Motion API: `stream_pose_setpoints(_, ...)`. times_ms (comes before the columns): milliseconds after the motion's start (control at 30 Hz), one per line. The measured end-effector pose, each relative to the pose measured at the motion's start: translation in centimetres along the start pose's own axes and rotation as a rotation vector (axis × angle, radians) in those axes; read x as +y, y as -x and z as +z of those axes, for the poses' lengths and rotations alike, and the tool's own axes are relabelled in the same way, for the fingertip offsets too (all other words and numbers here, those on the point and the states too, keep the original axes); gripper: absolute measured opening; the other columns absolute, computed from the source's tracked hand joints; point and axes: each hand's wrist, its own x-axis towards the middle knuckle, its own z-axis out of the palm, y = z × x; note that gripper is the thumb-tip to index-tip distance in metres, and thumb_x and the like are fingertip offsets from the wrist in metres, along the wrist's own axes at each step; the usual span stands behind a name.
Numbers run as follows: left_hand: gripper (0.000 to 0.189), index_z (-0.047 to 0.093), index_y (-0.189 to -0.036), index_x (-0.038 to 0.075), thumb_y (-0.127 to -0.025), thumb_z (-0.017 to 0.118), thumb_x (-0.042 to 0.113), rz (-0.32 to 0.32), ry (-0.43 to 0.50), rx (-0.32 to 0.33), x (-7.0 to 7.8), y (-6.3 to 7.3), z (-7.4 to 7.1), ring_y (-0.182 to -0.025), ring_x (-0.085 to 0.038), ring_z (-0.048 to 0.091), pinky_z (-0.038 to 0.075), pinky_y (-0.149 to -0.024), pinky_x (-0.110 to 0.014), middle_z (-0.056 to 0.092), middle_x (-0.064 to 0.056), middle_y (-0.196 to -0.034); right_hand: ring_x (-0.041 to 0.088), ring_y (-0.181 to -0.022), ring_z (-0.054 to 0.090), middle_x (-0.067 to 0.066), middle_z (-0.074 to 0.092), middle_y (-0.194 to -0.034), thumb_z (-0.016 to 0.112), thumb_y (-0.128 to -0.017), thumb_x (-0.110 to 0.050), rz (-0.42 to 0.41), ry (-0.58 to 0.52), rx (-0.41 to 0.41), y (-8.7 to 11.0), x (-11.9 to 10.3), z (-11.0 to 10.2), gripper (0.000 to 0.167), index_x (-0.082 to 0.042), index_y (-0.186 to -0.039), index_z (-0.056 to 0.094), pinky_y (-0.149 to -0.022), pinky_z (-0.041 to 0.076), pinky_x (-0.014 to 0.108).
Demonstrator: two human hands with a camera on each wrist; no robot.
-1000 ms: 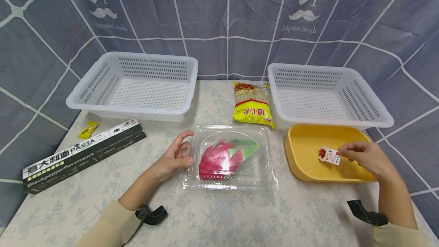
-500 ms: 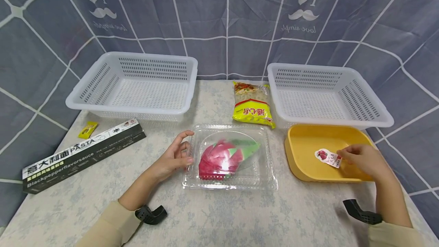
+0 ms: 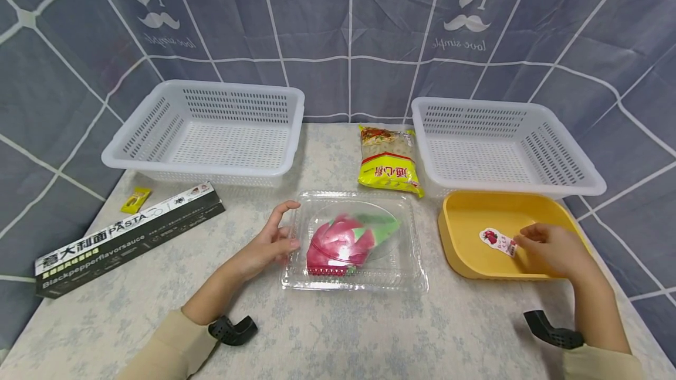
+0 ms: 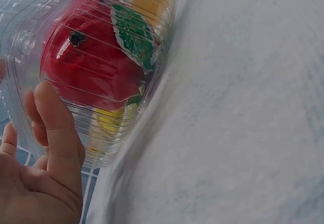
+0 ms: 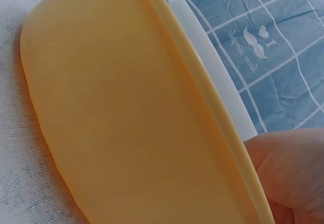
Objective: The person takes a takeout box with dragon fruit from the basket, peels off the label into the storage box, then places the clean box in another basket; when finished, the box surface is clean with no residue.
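We see the two hands well apart. The left hand (image 3: 264, 251) lies at the left side of the clear container (image 3: 417, 251), thumb and forefinger spread, the forefinger reaching toward the far corner; we cannot tell how firmly it presses. The right hand (image 3: 554, 251) bends down from the wrist over the yellow tub (image 3: 465, 216), thumb and fingertips pinching the right end of a small white packet (image 3: 493, 240) printed with red fruit. The packet sits within the tub's opening; whether it touches the bottom we cannot tell.

From the head we look down on the packet, while the right wrist view gives us mostly the tub's outer wall, with part of the hand beyond the rim and the packet hidden. The left wrist view adds what the head view lacks: a dark spot on the red fruit shape (image 4: 86, 57) inside the container, and a pale-edged green leaf beside it
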Motion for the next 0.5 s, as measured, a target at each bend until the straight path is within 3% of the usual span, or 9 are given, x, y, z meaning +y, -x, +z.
stream_pose_setpoints(100, 0.065, 0.021, -0.142, 0.025, -0.09, 0.058, 0.01, 0.001, -0.02, 0.007, 0.1, 0.0, 0.0, -0.055, -0.008, 0.042, 0.042, -0.05, -0.021, 0.037, 0.002, -0.07, 0.048, -0.094, 0.056, 0.036, 0.059, -0.108, 0.056, -0.099, -0.03, -0.002, -0.013, 0.039, 0.2, -0.2, 0.2, 0.05, 0.017, -0.118, 0.052, -0.08, 0.049, 0.06)
stream_pose_setpoints(200, 0.066, 0.021, -0.144, 0.023, -0.091, 0.057, 0.009, 0.016, -0.024, 0.006, 0.0, 0.0, 0.1, -0.049, -0.008, 0.046, 0.042, -0.042, -0.021, 0.038, 0.001, -0.07, 0.047, -0.094, 0.056, 0.036, 0.059, -0.108, 0.056, -0.099, -0.027, -0.017, -0.035, 0.124, 0.3, -0.5, 0.5, 0.047, 0.016, -0.118, 0.053, -0.078, 0.05, 0.057)
stream_pose_setpoints(300, 0.064, 0.023, -0.145, 0.023, -0.092, 0.056, 0.008, 0.032, -0.008, 0.0, -0.1, 0.0, 0.2, -0.043, -0.008, 0.048, 0.043, -0.037, -0.022, 0.039, 0.0, -0.071, 0.042, -0.09, 0.057, 0.032, 0.061, -0.104, 0.058, -0.098, -0.027, -0.023, -0.05, 0.209, 0.5, -0.8, 0.8, 0.044, 0.013, -0.116, 0.056, -0.071, 0.051, 0.041)
stream_pose_setpoints(400, 0.062, 0.026, -0.143, 0.025, -0.092, 0.055, 0.006, 0.046, 0.009, -0.004, -0.1, 0.0, 0.5, -0.041, -0.008, 0.048, 0.043, -0.036, -0.021, 0.039, 0.0, -0.071, 0.037, -0.087, 0.057, 0.028, 0.063, -0.1, 0.059, -0.098, -0.027, -0.025, -0.074, 0.265, 0.6, -1.1, 1.0, 0.043, 0.012, -0.116, 0.058, -0.062, 0.046, 0.023)
stream_pose_setpoints(500, 0.06, 0.028, -0.141, 0.025, -0.091, 0.055, 0.005, 0.055, 0.017, 0.005, -0.1, 0.0, 0.7, -0.041, -0.007, 0.047, 0.042, -0.036, -0.02, 0.038, 0.001, -0.07, 0.027, -0.081, 0.057, 0.027, 0.064, -0.097, 0.061, -0.097, -0.025, -0.033, -0.108, 0.302, 0.7, -1.4, 1.1, 0.042, 0.012, -0.115, 0.059, -0.057, 0.043, 0.016)
